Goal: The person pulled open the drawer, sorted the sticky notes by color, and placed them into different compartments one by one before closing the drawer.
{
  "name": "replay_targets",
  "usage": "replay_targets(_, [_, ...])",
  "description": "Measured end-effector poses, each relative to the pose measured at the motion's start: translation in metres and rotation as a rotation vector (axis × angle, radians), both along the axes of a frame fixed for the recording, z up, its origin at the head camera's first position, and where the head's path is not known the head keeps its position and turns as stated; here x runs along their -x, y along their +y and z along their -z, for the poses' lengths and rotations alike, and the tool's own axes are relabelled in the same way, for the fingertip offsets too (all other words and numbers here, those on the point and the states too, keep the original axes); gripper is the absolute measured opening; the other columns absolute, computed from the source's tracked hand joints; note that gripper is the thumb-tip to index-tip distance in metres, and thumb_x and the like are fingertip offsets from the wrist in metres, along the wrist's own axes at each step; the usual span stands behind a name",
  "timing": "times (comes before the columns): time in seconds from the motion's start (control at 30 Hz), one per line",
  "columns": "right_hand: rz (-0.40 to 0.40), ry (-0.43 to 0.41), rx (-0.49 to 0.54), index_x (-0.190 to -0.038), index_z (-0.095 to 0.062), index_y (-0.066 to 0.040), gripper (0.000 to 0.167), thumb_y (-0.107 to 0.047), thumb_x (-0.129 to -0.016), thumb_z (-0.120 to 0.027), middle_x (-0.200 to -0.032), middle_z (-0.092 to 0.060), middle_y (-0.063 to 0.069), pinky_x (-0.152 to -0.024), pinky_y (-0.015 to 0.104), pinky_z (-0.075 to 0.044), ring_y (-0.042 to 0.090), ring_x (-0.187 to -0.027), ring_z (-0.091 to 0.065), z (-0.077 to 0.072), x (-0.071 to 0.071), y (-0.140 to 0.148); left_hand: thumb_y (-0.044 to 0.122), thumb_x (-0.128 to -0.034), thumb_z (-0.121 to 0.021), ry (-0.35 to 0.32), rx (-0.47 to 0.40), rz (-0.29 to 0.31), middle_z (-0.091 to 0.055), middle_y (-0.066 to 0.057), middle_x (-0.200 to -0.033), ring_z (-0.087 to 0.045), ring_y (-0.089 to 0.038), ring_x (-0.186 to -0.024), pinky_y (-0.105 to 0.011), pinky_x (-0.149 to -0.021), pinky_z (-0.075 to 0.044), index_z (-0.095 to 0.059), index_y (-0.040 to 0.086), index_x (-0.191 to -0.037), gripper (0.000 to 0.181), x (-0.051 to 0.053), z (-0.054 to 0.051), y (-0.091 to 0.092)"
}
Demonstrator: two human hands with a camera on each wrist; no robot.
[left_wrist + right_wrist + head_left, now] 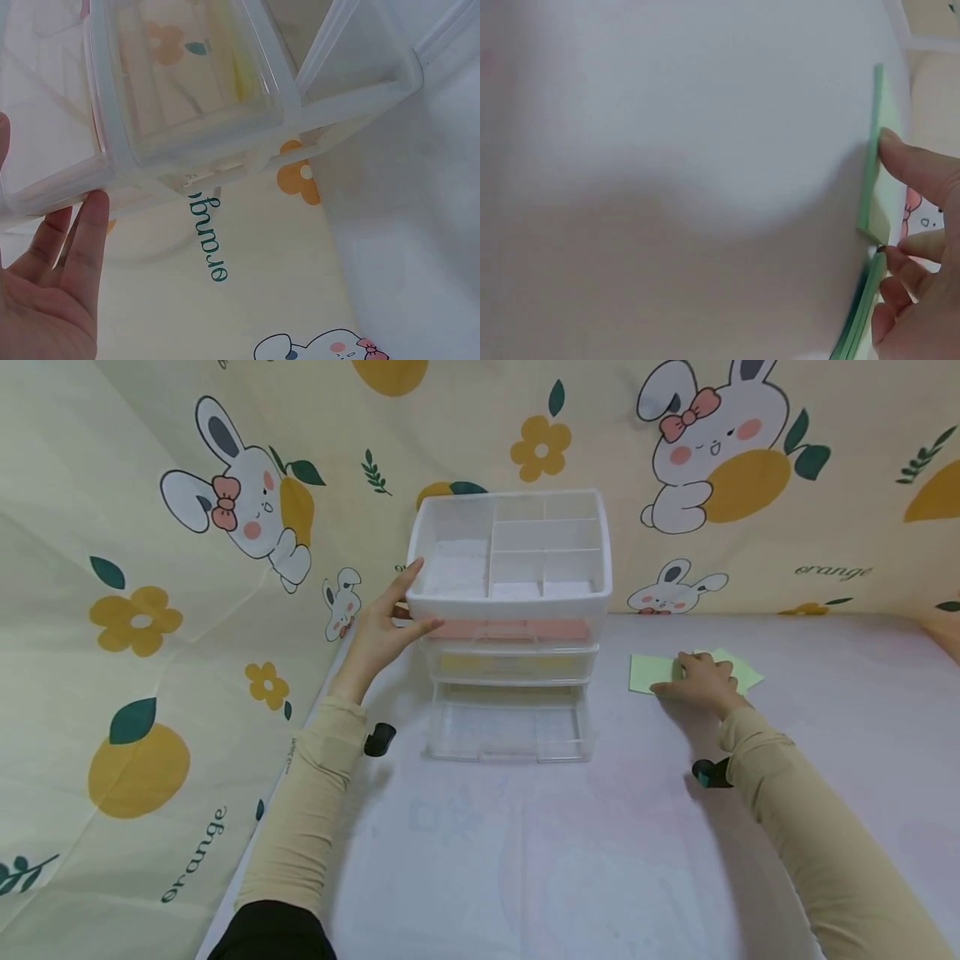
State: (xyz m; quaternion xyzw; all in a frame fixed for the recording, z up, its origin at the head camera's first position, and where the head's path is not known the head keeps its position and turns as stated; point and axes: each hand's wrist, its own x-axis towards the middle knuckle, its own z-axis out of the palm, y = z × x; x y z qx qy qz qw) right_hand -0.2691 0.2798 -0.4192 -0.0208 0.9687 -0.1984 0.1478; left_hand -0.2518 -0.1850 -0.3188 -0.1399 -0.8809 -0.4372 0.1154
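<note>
A white and clear plastic drawer organizer [512, 602] has a divided top tray and several drawers; the lowest one [510, 727] is pulled out toward the front. My left hand [381, 635] holds its left front corner, thumb on the front and fingers along the side. In the left wrist view, fingertips [94, 206] press the organizer's side wall [142, 176]. On the right, my right hand [701, 681] grips a light green note pad [643, 675] with thumb and bent fingers. Another green pad [744, 675] lies partly hidden beneath that hand; its edge shows several layers in the right wrist view.
The organizer and pads are on a white tabletop [480, 860]. Behind and to the left rises a cream cloth [465, 435] printed with rabbits and oranges. A small black object [380, 740] is beside the left wrist, another [711, 773] beside the right.
</note>
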Motion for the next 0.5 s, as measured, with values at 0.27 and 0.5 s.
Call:
replay_targets(0.27, [0.092, 0.023, 0.082, -0.135, -0.032, 0.005, 0.081, -0.041, -0.080, -0.068, -0.132, -0.016, 0.044, -0.087, 0.067, -0.029, 0.058, -0.116, -0.018, 0.0005, -0.0009, -0.0029, 0.039, -0.0772, -0.073, 0.002, 0.007, 0.000, -0.045, -0.003, -0.143, -0.061, -0.024, -0.098, -0.039, -0.079, -0.053, -0.028, 0.055, -0.138, 0.077, 0.0007, 0.0009, -0.0002])
replay_targets(0.5, [0.088, 0.149, 0.240, -0.136, -0.035, -0.001, 0.055, -0.026, -0.092, -0.056, -0.122, -0.040, 0.035, -0.083, 0.053, -0.037, 0.047, -0.108, -0.038, 0.0002, -0.0064, -0.0014, 0.038, -0.0778, -0.073, 0.008, -0.002, 0.015, -0.043, -0.004, -0.145, -0.061, -0.024, -0.098, -0.039, -0.081, -0.053, -0.028, 0.055, -0.138, 0.077, 0.0007, -0.0001, -0.0002])
